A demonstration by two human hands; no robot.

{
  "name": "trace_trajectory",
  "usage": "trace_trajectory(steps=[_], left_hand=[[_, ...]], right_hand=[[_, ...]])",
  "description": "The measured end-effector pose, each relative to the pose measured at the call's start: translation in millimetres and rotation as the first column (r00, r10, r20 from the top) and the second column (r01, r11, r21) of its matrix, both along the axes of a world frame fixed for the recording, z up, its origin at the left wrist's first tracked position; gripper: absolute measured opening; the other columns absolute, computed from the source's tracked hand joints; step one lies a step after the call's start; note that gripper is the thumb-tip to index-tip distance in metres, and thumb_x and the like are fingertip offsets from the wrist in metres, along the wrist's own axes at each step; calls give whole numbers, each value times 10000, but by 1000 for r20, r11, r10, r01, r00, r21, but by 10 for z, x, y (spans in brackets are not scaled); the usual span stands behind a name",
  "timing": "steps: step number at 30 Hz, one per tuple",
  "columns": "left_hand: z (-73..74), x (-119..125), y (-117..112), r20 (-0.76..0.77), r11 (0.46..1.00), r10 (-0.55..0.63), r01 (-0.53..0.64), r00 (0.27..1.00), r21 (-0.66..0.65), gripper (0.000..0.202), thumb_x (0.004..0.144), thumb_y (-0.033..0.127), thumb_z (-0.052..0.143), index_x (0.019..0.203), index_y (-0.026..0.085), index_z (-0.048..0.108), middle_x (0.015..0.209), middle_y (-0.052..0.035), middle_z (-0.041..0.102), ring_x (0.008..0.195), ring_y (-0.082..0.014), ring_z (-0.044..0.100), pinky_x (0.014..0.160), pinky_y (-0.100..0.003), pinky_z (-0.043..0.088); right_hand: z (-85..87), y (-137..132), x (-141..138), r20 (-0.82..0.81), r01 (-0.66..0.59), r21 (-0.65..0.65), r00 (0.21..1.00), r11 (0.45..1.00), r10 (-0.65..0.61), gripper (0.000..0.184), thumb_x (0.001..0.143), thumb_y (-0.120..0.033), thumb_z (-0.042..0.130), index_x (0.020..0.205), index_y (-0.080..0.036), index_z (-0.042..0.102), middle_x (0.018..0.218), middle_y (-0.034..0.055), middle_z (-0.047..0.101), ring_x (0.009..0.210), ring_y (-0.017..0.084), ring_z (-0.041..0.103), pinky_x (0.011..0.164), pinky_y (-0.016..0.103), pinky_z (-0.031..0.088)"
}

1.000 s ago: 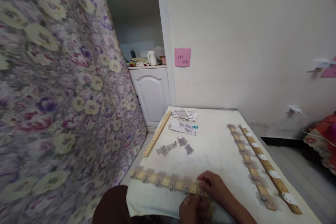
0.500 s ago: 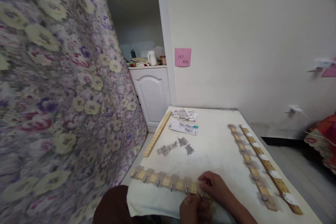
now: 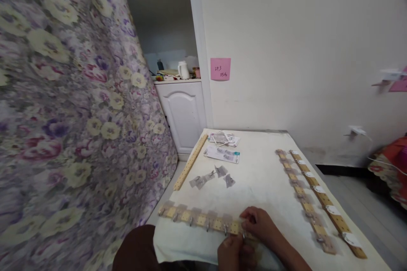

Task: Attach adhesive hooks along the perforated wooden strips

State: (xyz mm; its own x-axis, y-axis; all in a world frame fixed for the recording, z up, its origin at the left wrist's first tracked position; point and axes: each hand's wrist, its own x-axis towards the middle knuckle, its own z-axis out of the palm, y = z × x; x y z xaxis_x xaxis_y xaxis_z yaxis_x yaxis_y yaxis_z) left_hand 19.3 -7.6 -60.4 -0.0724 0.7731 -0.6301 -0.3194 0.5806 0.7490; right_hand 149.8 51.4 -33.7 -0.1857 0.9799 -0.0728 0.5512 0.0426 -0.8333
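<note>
A perforated wooden strip [image 3: 201, 220] lies along the near edge of the table, with several clear-backed metal hooks [image 3: 207, 226] spaced along it. At its right end, my left hand [image 3: 231, 253] is closed with bent fingers on the lowest part of the last hook [image 3: 244, 234]. Above that hook, my right hand [image 3: 259, 223] is closed too, its thumb and fingertips pinched at the upper edge of the clear backing. My hands partly hide this hook and the strip's end.
Small clear packets with hooks [image 3: 219, 172] lie mid-table, with printed packaging cards [image 3: 222, 154] behind them. A bare perforated strip [image 3: 190, 163] runs along the left edge. At right lie a strip with clear-backed hooks [image 3: 308, 207] and another with white round pieces [image 3: 337, 220].
The camera view has shifted very slightly. Both hands stay at the strip's right end, with hardly any visible movement.
</note>
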Motion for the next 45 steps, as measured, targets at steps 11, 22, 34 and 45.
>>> trace_trajectory(steps=[11, 22, 34, 45], left_hand=[[69, -14, 67, -82, 994, -71, 63, 994, -94, 262, 687, 434, 655, 645, 190, 570, 520, -6, 651, 365, -167, 554, 422, -276, 397], [74, 30, 28, -82, 998, -56, 53, 995, -45, 287, 737, 447, 579, 601, 201, 521, 479, -11, 638, 306, -154, 523, 341, -242, 294], [47, 16, 19, -64, 999, -32, 31, 997, -16, 277, 734, 439, 575, 611, 194, 530, 477, -16, 634, 304, -153, 524, 349, -246, 328], [137, -103, -72, 98, 995, -95, 94, 991, 18, 340, 752, 493, 538, 798, 157, 560, 595, -63, 707, 387, -169, 614, 399, -231, 362]], right_hand=[[13, -16, 6, -43, -15, -14, 999, 1000, 14, 213, 611, -152, 563, 776, -169, 697, 636, -3, 644, 610, 141, 555, 569, 224, 391], [-38, 57, 17, -106, -37, -122, 994, 992, 24, 184, 586, -127, 607, 748, -176, 677, 637, -16, 667, 607, 126, 556, 567, 213, 386], [1, 26, 45, -100, -27, -94, 995, 995, 17, 261, 618, -157, 618, 873, -203, 644, 673, -35, 651, 642, 138, 576, 603, 227, 413], [137, -88, 612, -35, 47, 209, 999, 977, -40, 199, 785, -260, 456, 822, -193, 640, 847, 51, 687, 840, 210, 609, 786, 307, 450]])
